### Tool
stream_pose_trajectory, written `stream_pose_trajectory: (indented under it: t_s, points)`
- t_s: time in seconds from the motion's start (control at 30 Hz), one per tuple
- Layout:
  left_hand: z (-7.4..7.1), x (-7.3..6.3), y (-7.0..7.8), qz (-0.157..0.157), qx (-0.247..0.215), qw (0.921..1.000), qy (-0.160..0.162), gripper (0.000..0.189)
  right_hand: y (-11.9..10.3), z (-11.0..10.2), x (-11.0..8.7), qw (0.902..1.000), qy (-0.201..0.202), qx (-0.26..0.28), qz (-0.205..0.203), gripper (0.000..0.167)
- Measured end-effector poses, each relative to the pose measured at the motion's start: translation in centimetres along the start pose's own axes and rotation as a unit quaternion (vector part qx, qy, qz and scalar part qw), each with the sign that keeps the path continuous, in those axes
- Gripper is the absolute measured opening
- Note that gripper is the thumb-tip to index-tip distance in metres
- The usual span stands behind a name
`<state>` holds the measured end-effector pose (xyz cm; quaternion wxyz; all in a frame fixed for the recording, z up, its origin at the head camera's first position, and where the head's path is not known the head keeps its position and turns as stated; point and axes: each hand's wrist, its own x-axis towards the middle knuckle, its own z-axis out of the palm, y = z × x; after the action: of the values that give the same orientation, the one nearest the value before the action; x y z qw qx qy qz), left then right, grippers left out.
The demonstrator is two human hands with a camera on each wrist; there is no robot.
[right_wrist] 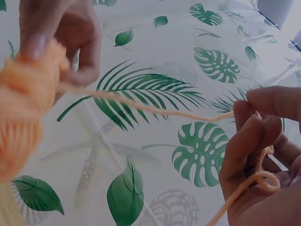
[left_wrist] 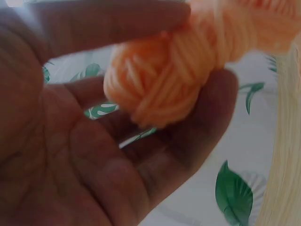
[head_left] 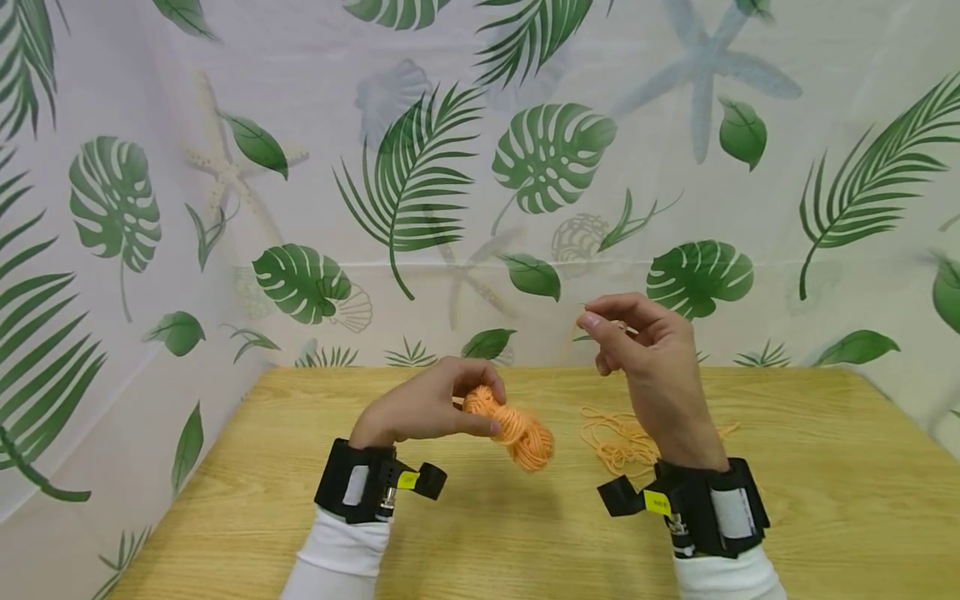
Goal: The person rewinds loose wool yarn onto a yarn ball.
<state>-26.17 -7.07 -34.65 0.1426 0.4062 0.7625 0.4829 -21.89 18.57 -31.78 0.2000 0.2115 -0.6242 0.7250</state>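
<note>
My left hand (head_left: 427,404) holds a small orange yarn skein (head_left: 517,427), wound tight round its middle, between thumb and fingers above the table. In the left wrist view the skein (left_wrist: 155,80) is pinched near one end by the thumb above and the fingers below. My right hand (head_left: 648,358), higher and to the right, pinches a yarn strand between thumb and forefinger. The right wrist view shows that strand (right_wrist: 160,111) running from the skein to the right fingertips, with a small loop of yarn (right_wrist: 268,181) by the palm.
A loose tangle of orange yarn (head_left: 618,442) lies on the wooden table (head_left: 525,533), partly hidden behind the right wrist. A white cloth backdrop printed with leaves (head_left: 555,158) stands behind the table and along its left side. Black camera straps (head_left: 712,508) circle both wrists.
</note>
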Motion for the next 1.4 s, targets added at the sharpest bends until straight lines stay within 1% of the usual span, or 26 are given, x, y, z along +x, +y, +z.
stream_pose_trajectory:
  t_s: [0.07,0.13,0.2,0.27,0.3,0.4,0.47,0.53,0.67,0.73,0.77,0.8,0.87,0.97,1.03,1.13,1.2,1.27,1.33,1.4]
  points:
    - [-0.2,0.0,0.2,0.026,-0.059,0.9975,-0.029,0.021,0.3,-0.2,0.3,0.9999,0.013,-0.003,0.009,0.008]
    - [-0.4,-0.1,0.5,0.052,-0.113,0.9914,-0.039,0.021,0.8,-0.3,0.5,0.9994,0.019,-0.013,0.024,0.008]
    - [-0.4,-0.2,0.5,0.078,-0.167,0.9823,-0.035,0.022,1.4,-0.4,0.7,0.9984,0.019,-0.030,0.043,0.008]
    - [-0.3,-0.2,0.4,0.103,-0.214,0.9714,-0.017,0.022,1.8,-0.5,0.6,0.9961,0.014,-0.057,0.067,0.007]
    - [-0.2,-0.2,0.4,0.112,-0.238,0.9648,-0.003,0.022,2.0,-0.5,0.6,0.9943,0.010,-0.072,0.078,0.008]
    - [0.2,0.2,0.5,0.135,-0.314,0.9387,0.044,0.020,2.1,-0.3,0.5,0.9872,-0.014,-0.110,0.114,0.016]
    - [0.3,0.4,0.6,0.138,-0.353,0.9218,0.081,0.021,2.1,0.2,0.4,0.9813,-0.035,-0.136,0.132,0.019]
    - [0.4,0.6,0.6,0.138,-0.382,0.9063,0.117,0.022,2.2,0.6,0.4,0.9759,-0.061,-0.158,0.138,0.019]
    - [0.7,0.9,0.6,0.127,-0.421,0.8782,0.187,0.019,2.3,1.3,0.3,0.9638,-0.121,-0.199,0.130,0.016]
    - [0.9,1.1,0.6,0.116,-0.434,0.8640,0.228,0.020,2.3,1.7,0.1,0.9538,-0.155,-0.227,0.120,0.012]
    - [1.0,1.2,0.6,0.109,-0.434,0.8585,0.250,0.020,2.2,1.8,0.1,0.9483,-0.172,-0.242,0.112,0.011]
    - [1.1,1.3,0.6,0.102,-0.428,0.8557,0.272,0.020,2.2,1.9,-0.1,0.9418,-0.188,-0.259,0.104,0.009]
    - [1.3,1.7,0.6,0.085,-0.404,0.8540,0.317,0.020,2.0,2.1,-0.2,0.9278,-0.215,-0.294,0.083,0.005]
    - [1.5,2.1,0.7,0.057,-0.345,0.8582,0.376,0.022,1.5,2.4,-0.3,0.9110,-0.240,-0.331,0.057,0.004]
    - [1.5,2.2,0.6,0.039,-0.308,0.8614,0.402,0.023,1.2,2.5,-0.4,0.9031,-0.248,-0.347,0.047,0.005]
    - [1.7,2.2,0.2,0.015,-0.250,0.8679,0.429,0.026,0.9,2.7,-0.5,0.8951,-0.256,-0.363,0.042,0.006]
    - [1.7,2.1,-0.2,0.003,-0.205,0.8736,0.441,0.027,0.8,2.7,-0.6,0.8919,-0.259,-0.369,0.036,0.005]
    - [1.8,2.0,-0.5,-0.008,-0.158,0.8792,0.449,0.027,0.7,2.8,-0.7,0.8913,-0.256,-0.373,0.027,0.004]
    - [1.7,1.9,-0.6,-0.014,-0.120,0.8845,0.451,0.027,0.5,2.9,-0.8,0.8946,-0.247,-0.372,0.019,0.004]
    - [1.7,1.8,-0.7,-0.019,-0.087,0.8923,0.443,0.027,0.4,2.9,-0.8,0.9007,-0.232,-0.367,0.010,0.003]
